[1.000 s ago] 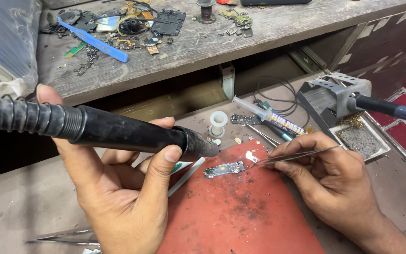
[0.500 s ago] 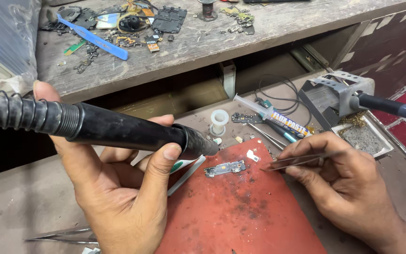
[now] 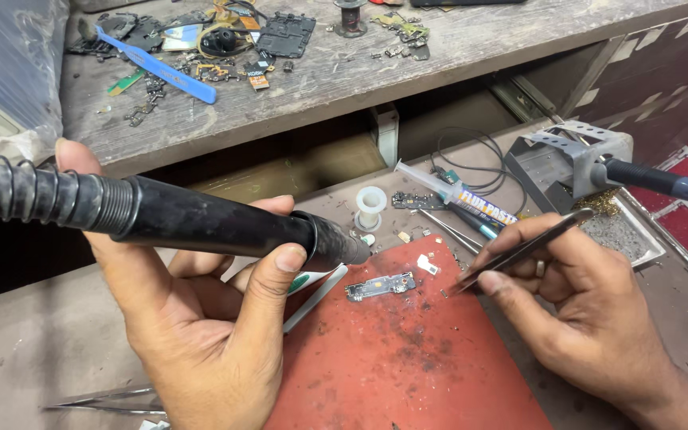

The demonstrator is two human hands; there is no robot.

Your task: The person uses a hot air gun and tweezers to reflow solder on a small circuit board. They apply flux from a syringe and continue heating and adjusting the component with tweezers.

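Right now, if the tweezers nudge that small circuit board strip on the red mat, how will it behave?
The small grey circuit board strip is thin and tiny, so it is probably very light and would skid or flip under a nudge. It lies loose and flat on the red rubber mat, which may add some grip. It looks stiff, but its small parts seem fragile. The metal tweezers sit just right of it.

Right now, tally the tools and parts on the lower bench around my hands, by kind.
Hot-air wand, in left hand: 1
Tweezers: 2, one in right hand, one lying at the near edge
Small circuit board on red mat: 1
Flux syringe: 1
White spool: 1
Total: 6
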